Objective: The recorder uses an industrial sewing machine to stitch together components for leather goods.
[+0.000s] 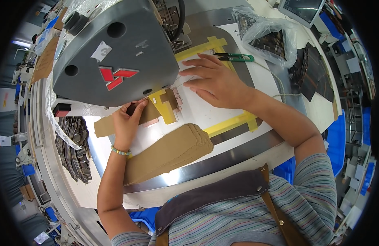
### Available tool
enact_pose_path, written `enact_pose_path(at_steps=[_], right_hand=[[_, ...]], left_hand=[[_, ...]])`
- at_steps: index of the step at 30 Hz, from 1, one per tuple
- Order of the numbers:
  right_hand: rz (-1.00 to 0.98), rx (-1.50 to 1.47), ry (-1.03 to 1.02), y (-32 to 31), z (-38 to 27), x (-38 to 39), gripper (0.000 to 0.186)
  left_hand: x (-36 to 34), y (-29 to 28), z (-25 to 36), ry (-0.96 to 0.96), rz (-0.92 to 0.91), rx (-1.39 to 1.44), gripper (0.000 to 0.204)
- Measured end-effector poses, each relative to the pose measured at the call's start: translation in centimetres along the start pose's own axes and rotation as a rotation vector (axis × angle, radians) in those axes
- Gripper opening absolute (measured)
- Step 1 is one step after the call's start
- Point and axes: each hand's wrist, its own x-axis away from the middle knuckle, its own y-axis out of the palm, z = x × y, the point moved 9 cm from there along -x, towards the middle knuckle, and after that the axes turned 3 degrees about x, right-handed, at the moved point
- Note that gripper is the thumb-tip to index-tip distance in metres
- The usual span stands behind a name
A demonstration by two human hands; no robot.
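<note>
My left hand [127,123], wearing a bead bracelet, pinches the edge of a flat tan piece [104,126]. This piece lies under the grey head of a sewing machine [119,53], beside a yellow strip [168,112] marked on the white work sheet [197,106]. My right hand [216,81] is over the sheet, right of the machine head, its fingers spread and holding nothing visible. A stack of tan pieces [169,153] lies near me, just right of my left wrist. Green thread snips [234,57] lie beyond my right hand. The needle area is hidden behind the machine head.
Yellow tape [228,125] borders the sheet. A clear plastic bag [275,39] of dark pieces sits at the far right, beside dark fabric pieces [316,71]. Dark strips [74,147] are piled at left. A screen [302,10] stands at the back; a blue bin [336,143] is at right.
</note>
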Motion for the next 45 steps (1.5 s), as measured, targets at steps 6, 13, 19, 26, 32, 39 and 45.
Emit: enact_pose_path(at_steps=[6, 13, 19, 26, 32, 39, 45], right_hand=[[-0.188, -0.105, -0.162, 2.2, -2.1, 0.6, 0.028], [-0.376, -0.052, -0.177, 3.8, -3.1, 0.6, 0.049], [-0.444, -0.045, -0.151, 4.5, -2.9, 0.9, 0.05], [-0.478, -0.003, -0.129, 4.3, -3.0, 0.7, 0.047], [-0.491, -0.014, -0.115, 4.4, -3.2, 0.3, 0.047], [-0.498, -0.054, -0.117, 3.5, -3.8, -0.4, 0.051], [-0.444, -0.07, -0.074, 2.4, -3.6, -1.0, 0.055]], left_hand=[[0.0, 0.1, 0.1, 0.008, 0.018, -0.015, 0.012], [0.2, 0.0, 1.3, 0.103, 0.022, -0.12, 0.014], [2.1, -0.7, 3.2, 0.184, 0.046, -0.629, 0.03], [8.7, 2.0, 5.4, 0.354, -0.283, -0.796, 0.069], [9.5, 1.3, 5.4, 0.363, -0.205, -0.817, 0.065], [8.7, -2.5, 5.9, 0.353, -0.098, -0.774, 0.06], [3.0, -20.9, 3.0, 0.276, 0.459, -1.091, 0.03]])
